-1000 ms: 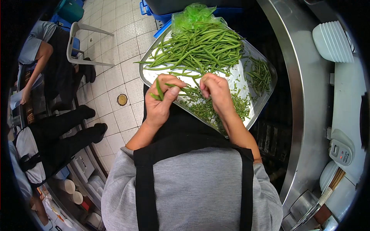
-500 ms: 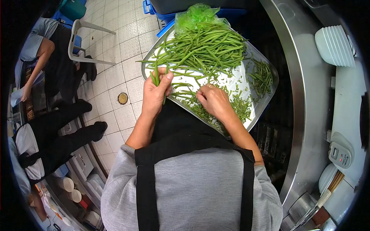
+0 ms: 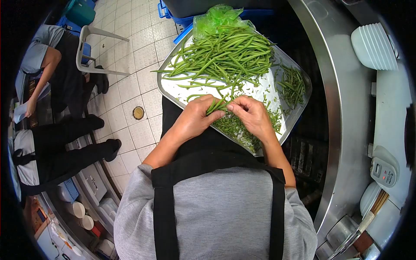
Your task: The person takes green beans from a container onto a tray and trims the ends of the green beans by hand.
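My left hand (image 3: 200,116) is closed around a few green beans (image 3: 216,106), their ends poking out toward the right. Against those ends my right hand (image 3: 250,113) pinches with thumb and forefinger, touching the bean tips. Both hands are over the near side of a metal tray (image 3: 299,113) lined with white paper (image 3: 184,86). A large heap of whole green beans (image 3: 225,52) lies at its far side. Small trimmed bean ends (image 3: 236,130) are scattered beneath my hands, and a pile of bean pieces (image 3: 292,86) sits along the right side.
A green plastic bag (image 3: 219,19) lies behind the heap. To the right runs a steel counter edge (image 3: 329,78) with stacked white bowls (image 3: 373,47) beyond. At left are a white chair (image 3: 82,47) and other people (image 3: 65,151) on the tiled floor (image 3: 143,78).
My left hand has moved right and down with the beans, from the tray's left edge to my right hand. My right hand has shifted slightly and now meets the bean ends.
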`<state>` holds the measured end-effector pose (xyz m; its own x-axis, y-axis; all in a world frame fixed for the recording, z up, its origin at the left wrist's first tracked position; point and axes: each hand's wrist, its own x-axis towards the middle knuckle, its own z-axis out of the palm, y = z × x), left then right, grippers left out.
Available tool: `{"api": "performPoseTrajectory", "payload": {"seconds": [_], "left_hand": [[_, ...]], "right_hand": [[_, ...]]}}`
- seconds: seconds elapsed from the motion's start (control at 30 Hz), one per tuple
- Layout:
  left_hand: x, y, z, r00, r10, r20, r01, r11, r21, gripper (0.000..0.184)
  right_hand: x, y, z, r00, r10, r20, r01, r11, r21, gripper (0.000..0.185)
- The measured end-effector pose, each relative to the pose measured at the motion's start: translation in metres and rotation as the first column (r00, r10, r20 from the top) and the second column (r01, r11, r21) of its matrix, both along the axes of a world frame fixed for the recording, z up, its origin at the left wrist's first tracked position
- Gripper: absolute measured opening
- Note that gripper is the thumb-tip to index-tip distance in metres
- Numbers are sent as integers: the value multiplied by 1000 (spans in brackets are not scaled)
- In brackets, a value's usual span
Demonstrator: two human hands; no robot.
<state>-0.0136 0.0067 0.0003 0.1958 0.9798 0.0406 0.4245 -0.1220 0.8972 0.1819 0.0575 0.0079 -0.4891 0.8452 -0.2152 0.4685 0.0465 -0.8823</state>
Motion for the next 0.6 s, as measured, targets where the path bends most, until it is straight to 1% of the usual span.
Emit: {"api": "performPoseTrajectory", "payload": {"seconds": [0.07,0.17,0.27,0.37,0.4,0.47,0.5,0.6], "left_hand": [[2,1,-2,998,35,-44,-34,999,8,20],[3,2,1,997,67,-45,-67,998,-8,20],[5,3,0,996,48,-74,-47,999,17,19],[3,3,-11,984,84,156,-45,970,-239,19],[3,2,-10,953,134,270,-45,949,-313,19],[4,1,-4,845,248,473,-12,895,-447,20],[0,2,-1,811,273,517,17,874,-486,21],[2,3,-6,748,360,558,-41,864,-502,22]], "right_hand": [[-3,-2,3,1000,15,1,-15,994,112,16],[-7,-6,7,1000,-3,-18,8,962,272,13],[-11,-10,4,998,-65,-20,68,949,307,10],[-13,-11,-14,961,-186,-204,212,971,113,12],[-12,-8,-21,907,-268,-325,261,963,-65,13],[-4,2,-30,738,-463,-492,269,869,-414,17],[0,5,-30,783,-434,-446,276,885,-376,19],[1,-1,-25,934,-191,-301,97,948,-302,18]]}}
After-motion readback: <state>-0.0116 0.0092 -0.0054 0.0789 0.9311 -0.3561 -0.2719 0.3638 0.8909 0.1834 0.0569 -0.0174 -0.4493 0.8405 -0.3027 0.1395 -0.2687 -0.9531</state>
